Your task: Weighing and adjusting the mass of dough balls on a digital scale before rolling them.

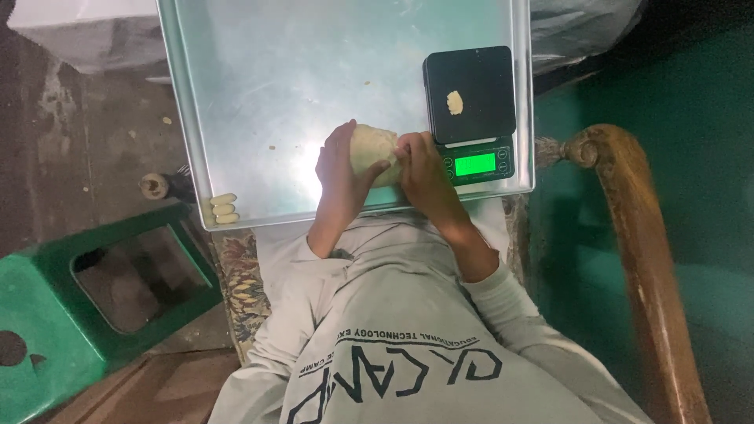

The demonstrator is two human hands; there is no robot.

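While cupped from both sides, dough lump near front edge of metal tray, left hand and right hand curled around it, black scale alongside, small dough bit on top, three shaped pieces at tray corner.

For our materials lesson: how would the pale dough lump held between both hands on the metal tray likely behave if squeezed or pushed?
The dough lump probably gives and keeps dents: the left hand and right hand press into its wrinkled surface. It looks rounded, so it may roll a little on the smooth tray, though tackiness could stop it.
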